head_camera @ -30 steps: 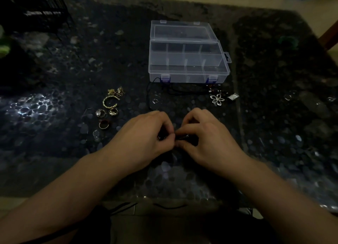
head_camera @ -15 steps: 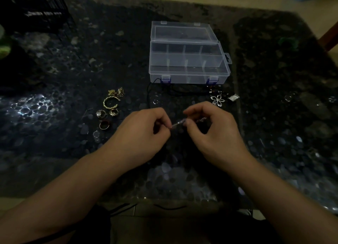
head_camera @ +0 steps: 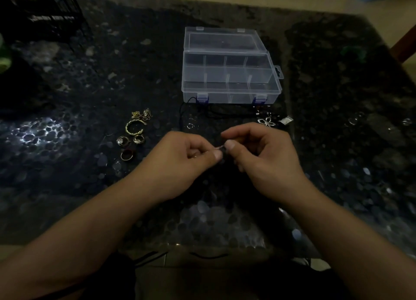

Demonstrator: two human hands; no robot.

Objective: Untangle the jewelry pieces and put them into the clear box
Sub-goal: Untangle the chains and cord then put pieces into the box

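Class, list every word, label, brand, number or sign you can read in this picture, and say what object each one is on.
None can be read.
Clear box: no label or print shows.
Small silver tag on the table: too small and dim to tell whether it bears any marking.
Rings and flower pendant: no readable engraving.
Small piece pinched between the hands: too small to tell.

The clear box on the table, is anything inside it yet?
The clear box lies open, and its divided compartments look empty; only the dark table shows through. The front compartments sit behind the hazy wall, so a tiny piece could be missed in this dim light.
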